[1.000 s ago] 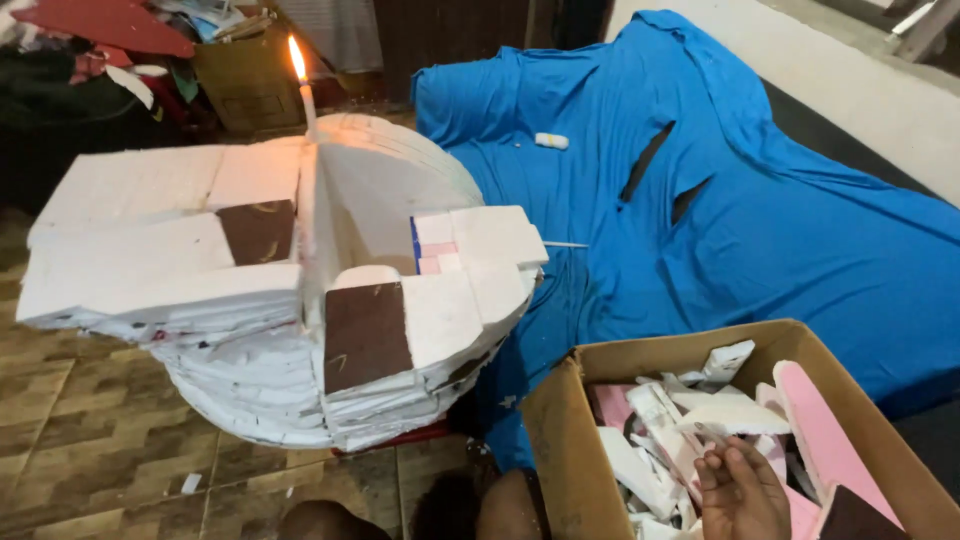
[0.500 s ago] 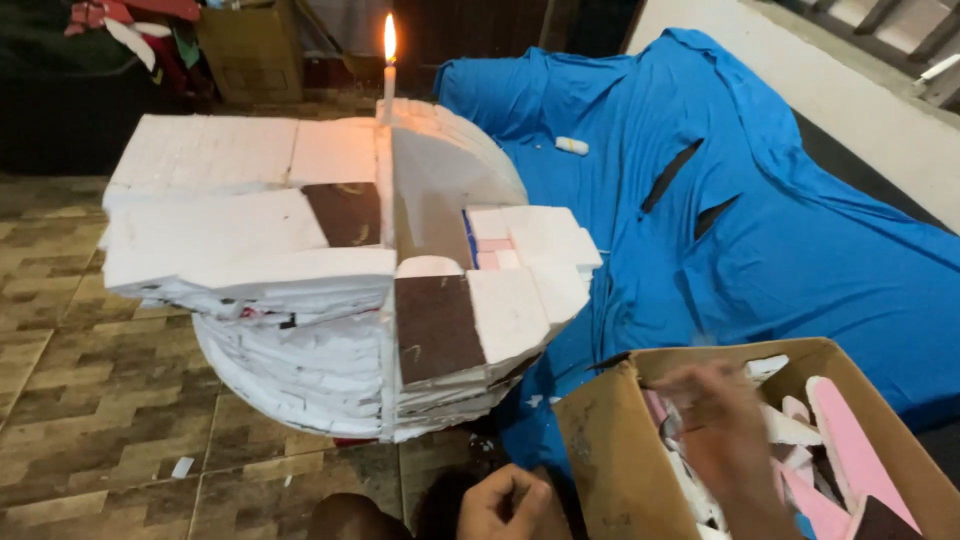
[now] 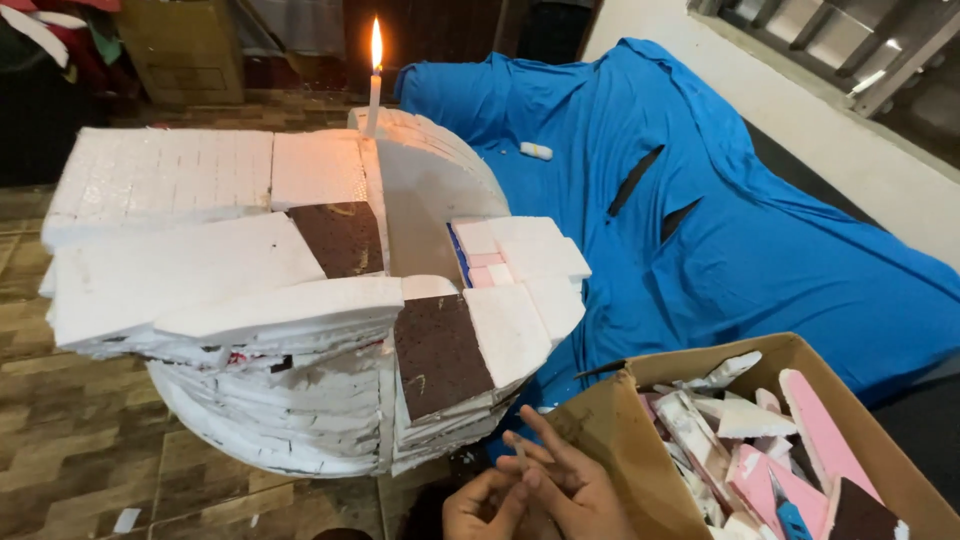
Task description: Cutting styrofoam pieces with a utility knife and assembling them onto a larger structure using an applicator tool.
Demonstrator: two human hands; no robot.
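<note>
Down at the frame's bottom edge, my left hand (image 3: 485,508) and right hand (image 3: 565,480) meet, fingers touching; whether they pinch anything I cannot tell. Nearest are the foam offcuts (image 3: 745,440) in the box (image 3: 610,430) just beside my right hand: light, stiff, crumbly, I judge, best pinched by the edges. Beyond stand the foam stack (image 3: 250,300), 1 lit candle (image 3: 373,85) and blue cloth (image 3: 760,240).

candle (image 3: 375,75) on foam stack (image 3: 290,300), box (image 3: 610,430) right

An open brown cardboard box (image 3: 600,430) sits at lower right, holding white and pink foam scraps (image 3: 760,440), beside blue cloth (image 3: 740,240).
</note>
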